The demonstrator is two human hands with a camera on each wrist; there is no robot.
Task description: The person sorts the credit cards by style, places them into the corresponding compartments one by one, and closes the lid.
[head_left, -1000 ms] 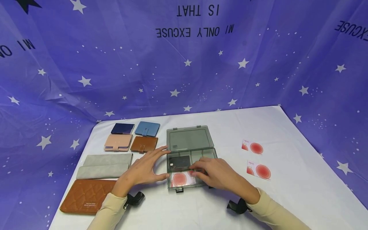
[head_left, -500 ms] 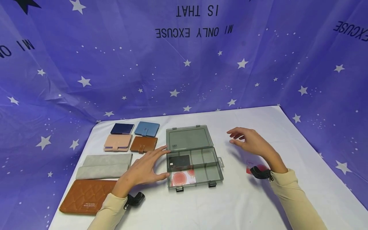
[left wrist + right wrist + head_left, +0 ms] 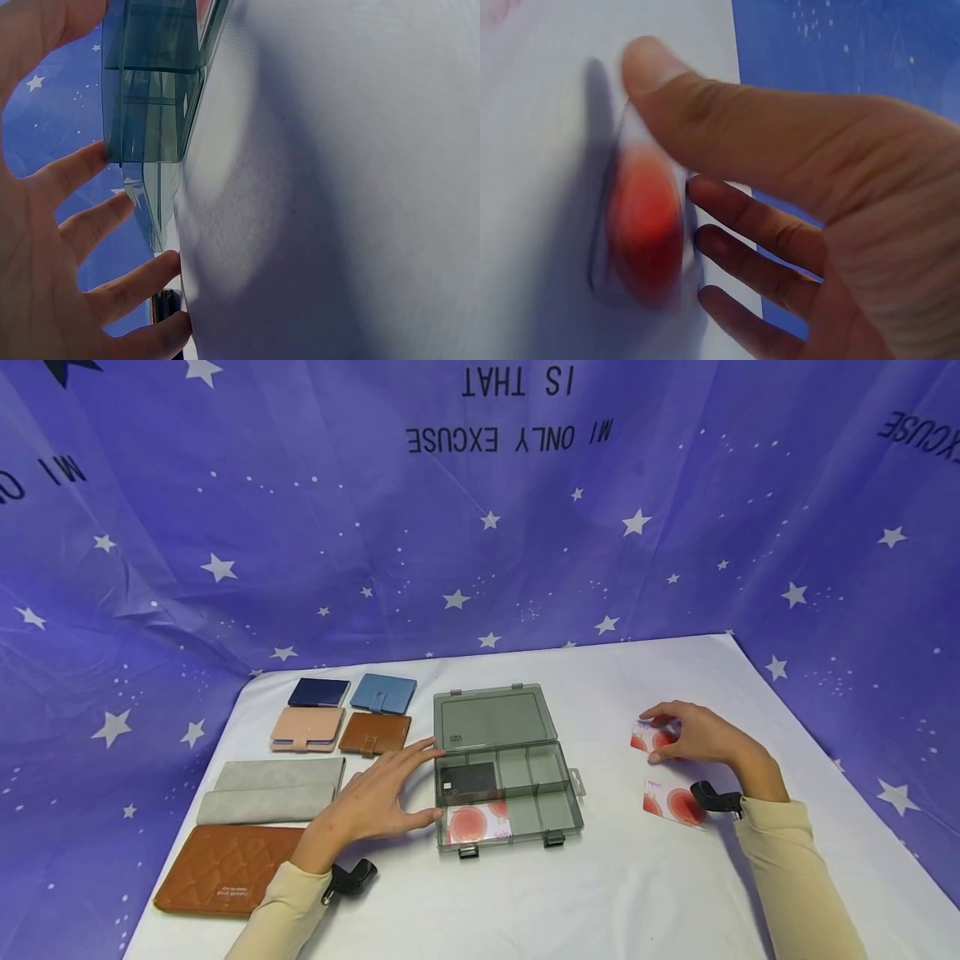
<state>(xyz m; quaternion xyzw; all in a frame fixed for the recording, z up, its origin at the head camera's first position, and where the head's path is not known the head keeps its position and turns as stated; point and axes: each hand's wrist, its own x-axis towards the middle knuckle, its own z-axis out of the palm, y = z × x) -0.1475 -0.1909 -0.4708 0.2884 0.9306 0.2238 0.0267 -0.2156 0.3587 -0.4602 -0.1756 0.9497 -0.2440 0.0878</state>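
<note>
My left hand (image 3: 378, 797) is spread at the left side of a translucent grey compartment box (image 3: 558, 807), with thumb and a fingertip at its wall. The lid (image 3: 495, 718) lies folded back. A black card (image 3: 471, 779) and a white card with a red circle (image 3: 477, 824) lie in its left compartments. My right hand (image 3: 701, 732) hovers around a white-and-red card (image 3: 642, 740) on the right, thumb by its near edge and fingers by the far edge. In the right wrist view this card (image 3: 643, 225) is blurred, between thumb and fingertips.
A second white-and-red card (image 3: 671, 802) lies nearer me, partly behind the wrist camera. At left are navy (image 3: 319, 692), blue (image 3: 384, 692), pink (image 3: 307, 725) and brown (image 3: 375, 732) small wallets. A grey wallet (image 3: 272, 789) and a quilted brown one (image 3: 225, 868) lie closer.
My right hand has left the box and moved right to the far loose card, its fingers now around it. The left hand stays at the box's left side.
</note>
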